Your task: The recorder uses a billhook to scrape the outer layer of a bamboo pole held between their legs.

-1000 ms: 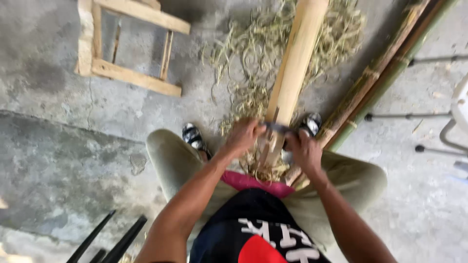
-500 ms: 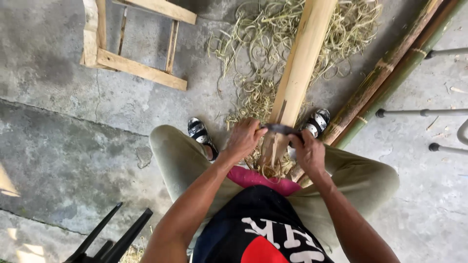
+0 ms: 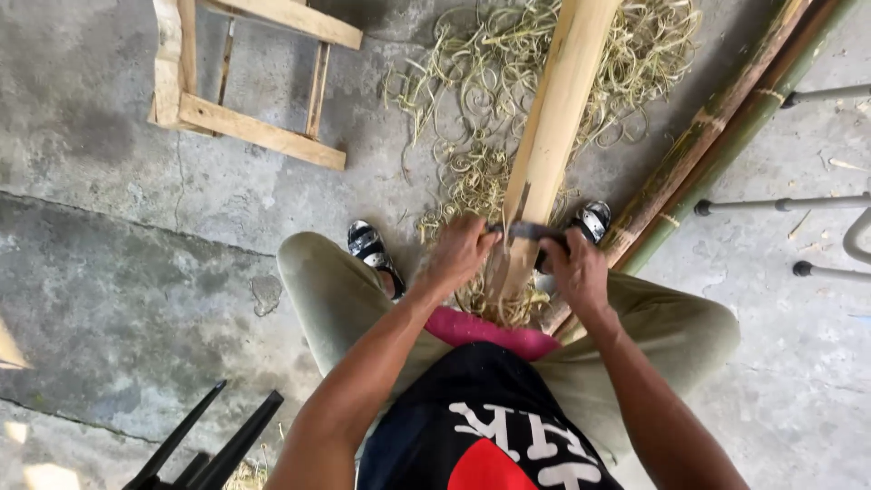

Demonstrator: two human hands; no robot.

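Nearest the camera, a pink cloth point(image 3: 494, 331) lies across the lap, just below the near end of the bamboo pole point(image 3: 552, 145). The pole runs up and away between the knees, pale, smooth and round where its skin is already scraped off. The left hand point(image 3: 461, 254) is closed on one end of a dark metal blade point(image 3: 531, 232); the right hand point(image 3: 573, 269) is closed on the other end — the blade lies crosswise on the pole near its lower end. Judging by the heap, much has been shaved; the short stretch under the blade looks rougher. Beyond the hands, curly yellow-green shavings point(image 3: 490, 100) pile on both sides of the pole. Right of the pole lie unpeeled green and brown poles point(image 3: 726, 136); far left of it stands a rough wooden frame point(image 3: 245, 127) on grey concrete.
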